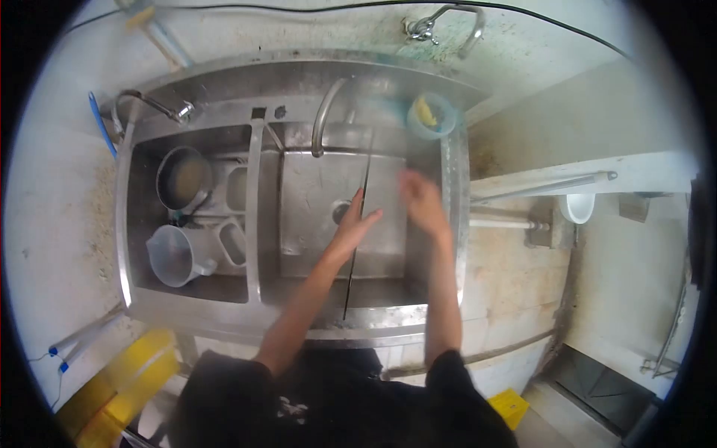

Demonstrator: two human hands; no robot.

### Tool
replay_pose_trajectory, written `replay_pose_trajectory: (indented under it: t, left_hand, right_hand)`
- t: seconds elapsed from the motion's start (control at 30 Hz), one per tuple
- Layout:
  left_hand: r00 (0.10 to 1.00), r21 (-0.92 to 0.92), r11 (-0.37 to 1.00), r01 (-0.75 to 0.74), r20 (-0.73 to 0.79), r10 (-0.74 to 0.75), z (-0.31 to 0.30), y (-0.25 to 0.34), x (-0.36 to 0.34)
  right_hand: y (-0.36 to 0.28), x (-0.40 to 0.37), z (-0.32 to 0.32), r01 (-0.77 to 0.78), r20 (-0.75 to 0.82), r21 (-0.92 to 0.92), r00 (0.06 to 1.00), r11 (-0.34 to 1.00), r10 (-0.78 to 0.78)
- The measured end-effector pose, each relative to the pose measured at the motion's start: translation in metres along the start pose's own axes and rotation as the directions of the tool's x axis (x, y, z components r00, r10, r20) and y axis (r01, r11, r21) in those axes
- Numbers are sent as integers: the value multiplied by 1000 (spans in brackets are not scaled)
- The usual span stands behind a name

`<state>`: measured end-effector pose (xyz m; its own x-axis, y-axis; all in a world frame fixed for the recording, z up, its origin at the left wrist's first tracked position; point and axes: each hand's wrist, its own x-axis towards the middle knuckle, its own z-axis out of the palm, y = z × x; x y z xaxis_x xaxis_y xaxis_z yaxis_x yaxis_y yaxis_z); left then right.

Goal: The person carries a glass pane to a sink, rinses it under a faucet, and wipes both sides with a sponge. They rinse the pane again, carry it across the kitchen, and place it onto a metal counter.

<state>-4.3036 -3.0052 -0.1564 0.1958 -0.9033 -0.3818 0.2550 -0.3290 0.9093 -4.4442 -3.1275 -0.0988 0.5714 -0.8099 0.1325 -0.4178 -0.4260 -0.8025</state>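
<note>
My left hand (352, 230) is over the middle of the right sink basin (306, 179), with its thumb and fingers on either side of a thin dark strip (349, 287). The strip runs from the back of the basin to the front rim, and it is too thin to tell what it is. To the right of it, above the basin's right side, is my right hand (424, 207). Motion smears its fingers, and nothing can be made out in them.
A curved faucet (321, 123) reaches over the right basin from behind. A translucent bowl (441, 131) with something yellow sits at the back right corner. The left basin holds a metal pot (166, 183), a translucent pitcher (170, 257) and pale containers.
</note>
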Motion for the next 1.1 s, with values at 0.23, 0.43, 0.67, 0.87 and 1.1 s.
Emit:
replay_pose_trajectory:
  t: [0.23,0.43,0.67,0.87,1.1]
  left_hand:
    - [989,208,977,-40,-133,68,-5,-18,0]
    - [988,239,971,3,-153,34,4,3,-9]
    - [991,207,978,25,-131,3,13,7,-10]
    - [974,332,925,-188,-57,218,19,22,-33]
    - [986,414,896,-164,37,164,11,7,-23]
  right_hand:
    - [109,202,-24,-159,-152,-544,984,824,90]
    - [159,223,-5,-192,-88,-623,980,758,176]
    - [90,198,-48,-275,-80,-638,953,719,293]
    - [42,73,-24,-24,-256,173,964,985,69]
    - [6,47,92,51,-534,321,834,946,136]
